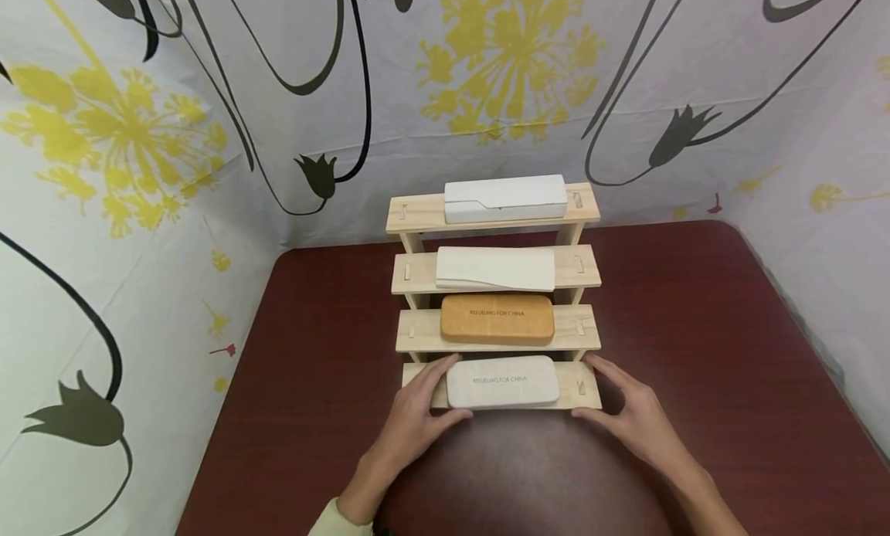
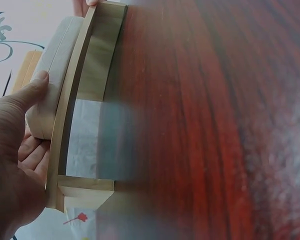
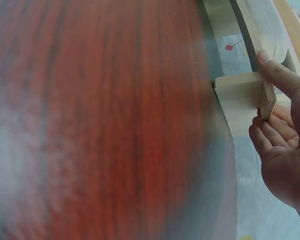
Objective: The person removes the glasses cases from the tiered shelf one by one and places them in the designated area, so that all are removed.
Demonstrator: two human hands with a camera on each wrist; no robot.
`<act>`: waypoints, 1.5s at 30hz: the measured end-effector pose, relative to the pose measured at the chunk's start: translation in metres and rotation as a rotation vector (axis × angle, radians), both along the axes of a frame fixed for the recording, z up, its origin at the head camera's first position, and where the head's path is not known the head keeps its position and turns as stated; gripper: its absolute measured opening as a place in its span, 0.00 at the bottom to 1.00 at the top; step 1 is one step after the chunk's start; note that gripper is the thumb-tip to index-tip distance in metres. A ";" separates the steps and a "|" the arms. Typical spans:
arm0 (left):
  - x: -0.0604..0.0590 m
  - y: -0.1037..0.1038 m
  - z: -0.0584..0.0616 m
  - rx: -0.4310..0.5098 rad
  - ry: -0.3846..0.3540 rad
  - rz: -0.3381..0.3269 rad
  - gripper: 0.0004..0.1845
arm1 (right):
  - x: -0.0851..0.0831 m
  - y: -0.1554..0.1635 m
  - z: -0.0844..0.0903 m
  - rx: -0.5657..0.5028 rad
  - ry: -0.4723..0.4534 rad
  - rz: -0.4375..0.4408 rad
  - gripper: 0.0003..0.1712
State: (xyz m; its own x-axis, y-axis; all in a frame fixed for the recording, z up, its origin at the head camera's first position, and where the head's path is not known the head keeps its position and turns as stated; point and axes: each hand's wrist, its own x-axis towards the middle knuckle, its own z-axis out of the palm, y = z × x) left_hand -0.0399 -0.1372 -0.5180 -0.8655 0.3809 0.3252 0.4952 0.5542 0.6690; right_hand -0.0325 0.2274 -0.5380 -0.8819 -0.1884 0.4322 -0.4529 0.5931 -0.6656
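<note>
both hands sit at the ends of the lowest step of a small wooden stepped rack (image 1: 587,320). left hand (image 1: 416,420) has its thumb on the front edge near the end of the pale grey glasses case (image 1: 502,381) and its fingers loosely spread behind that end; whether it truly pinches the case or only rests there cannot be told. right hand (image 1: 636,420) cups the right end of the bottom step, thumb at the front corner, fingers relaxed behind the board, not closed on anything. the grey case lies flat along that bottom step; a tan case (image 1: 497,318), a cream one (image 1: 495,268) and a white box (image 1: 505,198) lie on the steps above. the rack stands on a dark red table (image 1: 730,351). the case looks rigid, light and smooth, likely a bit slippery, so taking it by both short ends seems safest.
</note>
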 end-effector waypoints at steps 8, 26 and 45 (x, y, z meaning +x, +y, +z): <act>0.000 0.000 -0.002 -0.004 0.009 0.000 0.49 | 0.000 0.001 -0.002 0.011 -0.024 -0.012 0.54; 0.004 -0.002 -0.001 0.069 0.091 -0.012 0.47 | 0.000 0.001 -0.004 0.004 -0.038 -0.018 0.53; 0.013 -0.011 0.019 0.136 0.103 -0.060 0.47 | 0.000 0.002 -0.007 -0.015 -0.041 -0.011 0.54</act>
